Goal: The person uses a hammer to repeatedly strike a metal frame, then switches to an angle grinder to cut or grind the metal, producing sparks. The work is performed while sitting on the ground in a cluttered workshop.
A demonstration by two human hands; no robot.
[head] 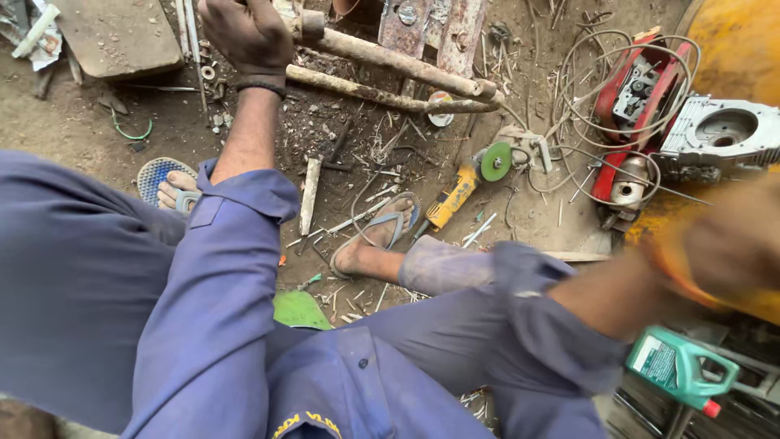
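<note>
The rusty bar [390,58] lies across the dirt at the top of the view, above a second bar [382,96], and the left hand [248,32] is closed round its near end; the right hand [735,244] is a blur at the right edge, so whether its fingers are open or hold anything I cannot tell. A grinder [463,183] lies just beside the sandalled foot [370,244]; a red machine [642,114] with tangled wire [581,154] sits to the right; a green bottle [678,366] stands below the right hand.

scrap-littered ground [341,146], angle grinder [463,183] obstructing
</note>
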